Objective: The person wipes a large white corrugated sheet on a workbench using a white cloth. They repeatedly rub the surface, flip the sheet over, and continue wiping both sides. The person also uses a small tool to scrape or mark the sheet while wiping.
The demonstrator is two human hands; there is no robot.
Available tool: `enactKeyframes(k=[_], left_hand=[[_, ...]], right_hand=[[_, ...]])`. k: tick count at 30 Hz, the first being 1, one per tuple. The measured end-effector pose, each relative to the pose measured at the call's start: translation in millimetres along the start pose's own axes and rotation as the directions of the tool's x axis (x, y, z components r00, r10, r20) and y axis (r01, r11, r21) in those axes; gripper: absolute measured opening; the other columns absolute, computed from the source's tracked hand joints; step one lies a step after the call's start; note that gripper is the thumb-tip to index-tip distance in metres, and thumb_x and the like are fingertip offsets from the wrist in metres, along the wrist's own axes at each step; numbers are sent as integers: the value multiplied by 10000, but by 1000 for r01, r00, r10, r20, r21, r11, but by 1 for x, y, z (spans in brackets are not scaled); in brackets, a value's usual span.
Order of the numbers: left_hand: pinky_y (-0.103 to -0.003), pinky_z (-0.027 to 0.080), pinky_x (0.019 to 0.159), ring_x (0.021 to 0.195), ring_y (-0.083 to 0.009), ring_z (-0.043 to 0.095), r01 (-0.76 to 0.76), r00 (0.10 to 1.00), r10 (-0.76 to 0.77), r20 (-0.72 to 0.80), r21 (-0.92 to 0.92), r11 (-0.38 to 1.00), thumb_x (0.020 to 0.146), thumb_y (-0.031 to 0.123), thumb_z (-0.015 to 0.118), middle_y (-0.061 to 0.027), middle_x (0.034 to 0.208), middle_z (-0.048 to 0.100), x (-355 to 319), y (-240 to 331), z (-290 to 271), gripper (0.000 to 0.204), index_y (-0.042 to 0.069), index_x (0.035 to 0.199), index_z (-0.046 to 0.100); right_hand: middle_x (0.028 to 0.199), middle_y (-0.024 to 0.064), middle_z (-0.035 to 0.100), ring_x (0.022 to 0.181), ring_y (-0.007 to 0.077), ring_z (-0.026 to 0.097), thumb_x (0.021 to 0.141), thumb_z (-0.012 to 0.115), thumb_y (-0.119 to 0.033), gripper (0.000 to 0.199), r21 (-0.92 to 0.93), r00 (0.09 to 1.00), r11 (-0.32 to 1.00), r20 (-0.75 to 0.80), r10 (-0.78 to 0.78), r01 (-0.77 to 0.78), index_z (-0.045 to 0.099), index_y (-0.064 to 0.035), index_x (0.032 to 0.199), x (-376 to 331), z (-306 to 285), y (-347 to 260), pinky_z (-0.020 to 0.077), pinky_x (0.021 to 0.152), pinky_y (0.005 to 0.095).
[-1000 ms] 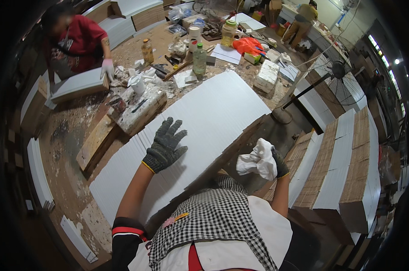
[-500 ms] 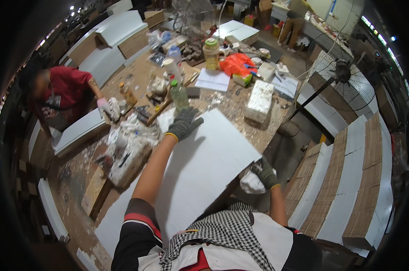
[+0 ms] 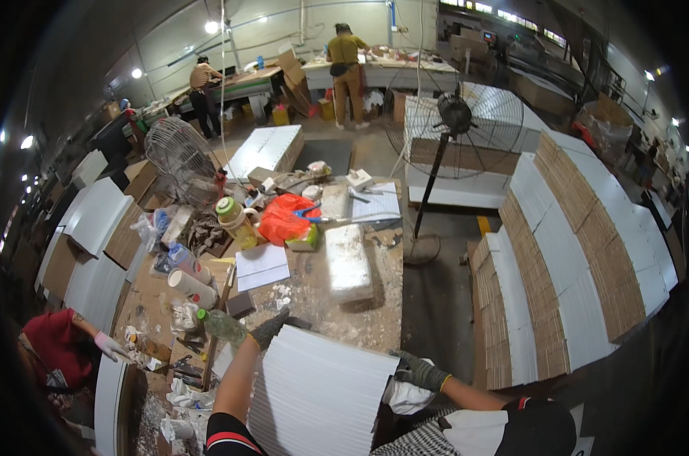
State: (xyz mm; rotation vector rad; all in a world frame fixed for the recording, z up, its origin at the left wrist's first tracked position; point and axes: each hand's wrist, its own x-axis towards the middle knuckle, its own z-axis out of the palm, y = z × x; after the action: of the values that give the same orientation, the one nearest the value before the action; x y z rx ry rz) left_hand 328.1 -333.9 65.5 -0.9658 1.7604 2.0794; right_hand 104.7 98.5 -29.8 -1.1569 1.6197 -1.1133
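The white ribbed panel (image 3: 321, 391) lies at the near edge of the surface (image 3: 344, 315), right in front of you, its long axis running from your chest away toward the middle of the surface. Your left hand (image 3: 272, 328) is gloved and has its fingers curled over the panel's far left corner, next to a green-capped plastic bottle (image 3: 223, 325). Your right hand (image 3: 420, 372) grips the right edge nearer to you, with a white rag (image 3: 407, 397) bunched beneath it — so you hold the panel on both sides, the left reaching farther. As for containers: a lidded jar of yellowish liquid (image 3: 236, 220) stands toward the far left, beside an orange plastic bag (image 3: 283, 219) whose contents are hidden.
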Motion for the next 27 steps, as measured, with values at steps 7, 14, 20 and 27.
enactKeyframes(k=[7,14,20,27], left_hand=[[-347,421,1163,1329,-186,577,-303,952,304,41,-18,953,1160,360,400,-47,1504,621,40,-98,-45,502,45,1502,589],[-321,330,1192,1447,-175,457,-282,954,279,-107,-10,959,1126,408,429,-27,1627,506,46,-111,-49,597,85,1628,453],[-286,357,1129,1380,-135,503,-139,974,118,-194,-98,985,1133,335,487,27,1525,597,10,-114,-35,514,107,1593,519],[-337,396,1184,1357,-199,559,-315,935,349,-70,291,903,1124,395,487,-58,1521,602,-4,-121,-35,574,56,1587,494]], right_hand=[[1025,38,642,947,156,597,1012,736,-211,623,11,971,990,-194,-138,143,463,-79,1557,-7,19,21,535,914,341],[1217,85,702,1121,181,634,1028,727,-307,514,-122,976,990,-212,50,-77,560,-46,1438,-20,17,-1,529,1003,349],[1212,123,707,1118,245,671,1023,718,-243,545,-163,969,976,-225,105,-144,506,-27,1475,-31,29,-11,539,996,360],[1289,232,697,1148,358,710,974,761,-297,781,-204,954,932,-89,286,-299,380,-57,1610,-29,17,-22,556,986,410]])
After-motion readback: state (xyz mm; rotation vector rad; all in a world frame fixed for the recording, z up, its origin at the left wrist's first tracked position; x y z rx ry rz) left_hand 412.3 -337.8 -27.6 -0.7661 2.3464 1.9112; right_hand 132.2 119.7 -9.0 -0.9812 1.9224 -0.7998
